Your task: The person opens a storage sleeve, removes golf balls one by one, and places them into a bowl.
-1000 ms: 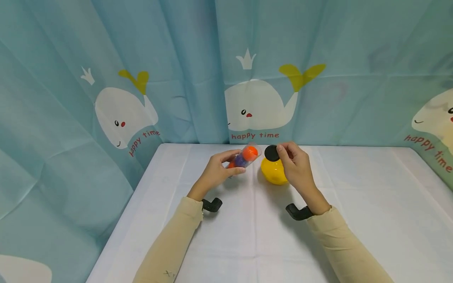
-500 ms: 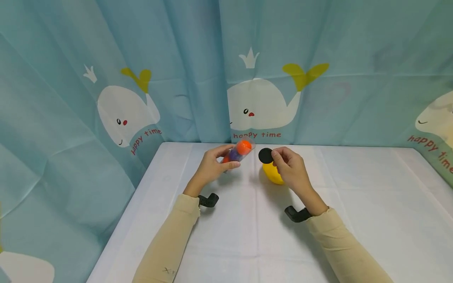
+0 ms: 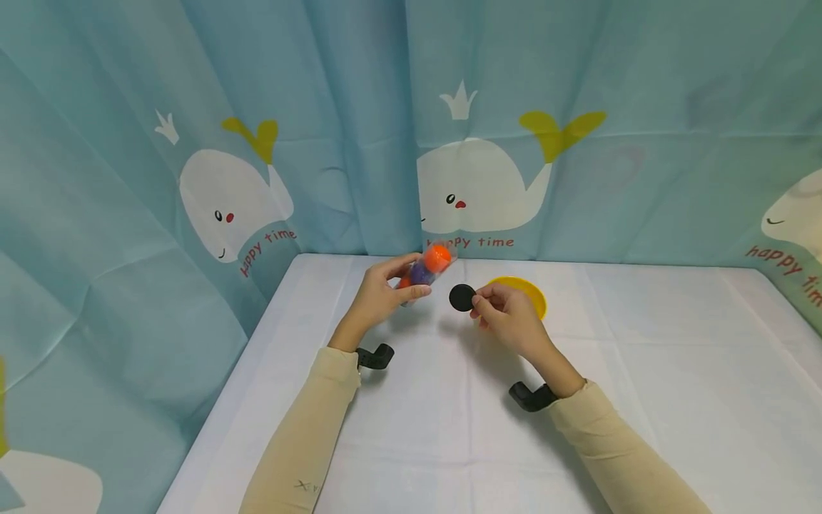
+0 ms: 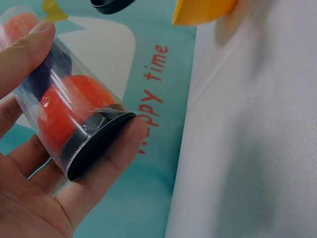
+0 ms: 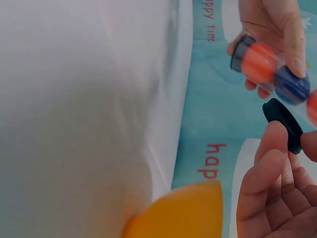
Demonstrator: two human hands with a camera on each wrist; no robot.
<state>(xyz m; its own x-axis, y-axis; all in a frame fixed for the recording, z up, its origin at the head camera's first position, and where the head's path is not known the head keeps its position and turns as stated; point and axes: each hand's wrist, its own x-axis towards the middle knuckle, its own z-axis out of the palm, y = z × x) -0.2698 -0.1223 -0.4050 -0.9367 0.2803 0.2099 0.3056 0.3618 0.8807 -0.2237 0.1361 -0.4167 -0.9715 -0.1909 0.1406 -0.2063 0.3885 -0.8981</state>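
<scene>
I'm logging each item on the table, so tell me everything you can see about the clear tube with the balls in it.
The tube is clear, thin plastic, a short cylinder with a black cap closing its near end. Its far end stands open, the loose black lid pinched in the right hand. Inside sit balls in a row: orange, dark blue or purple, orange. The left hand grips it, tilted, above the white table.

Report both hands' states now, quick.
Left hand: grips the clear tube of balls.
Right hand: pinches the black cap over the table, beside the yellow bowl.
</scene>
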